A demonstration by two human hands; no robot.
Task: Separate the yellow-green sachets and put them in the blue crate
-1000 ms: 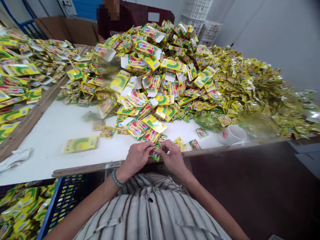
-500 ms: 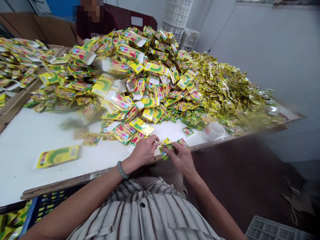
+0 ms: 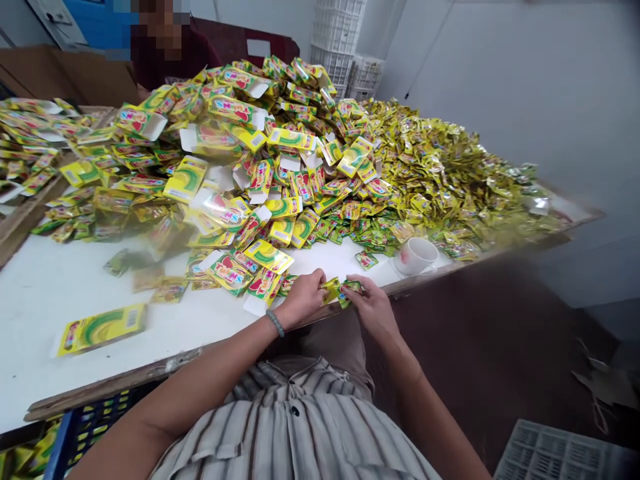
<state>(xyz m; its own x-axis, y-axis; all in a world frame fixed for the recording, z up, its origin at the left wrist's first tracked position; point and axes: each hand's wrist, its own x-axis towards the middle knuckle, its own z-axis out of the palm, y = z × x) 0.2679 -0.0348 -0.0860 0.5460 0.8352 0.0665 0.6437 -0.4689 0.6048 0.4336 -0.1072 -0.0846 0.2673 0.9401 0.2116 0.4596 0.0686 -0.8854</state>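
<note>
Close together over the table's front edge, both of my hands are at work on small candy sachets. My left hand, with a grey beaded bracelet at the wrist, is closed with its fingertips on a yellow sachet. My right hand pinches green sachets between thumb and fingers, right beside the yellow one. Printed yellow and green boxes, some with white flaps open, lie just beyond my left hand. A single green sachet rests on the white tabletop beyond my right hand.
A white mug stands near the edge at right. Behind rise a heap of boxes and a heap of sachets. One box lies at left. Below are a blue crate and a grey crate. Another person is across the table.
My left fingers have closed in on the yellow sachet beside the green ones in my right hand. Both hands appear slightly further right, while the whole view has shifted a little.
</note>
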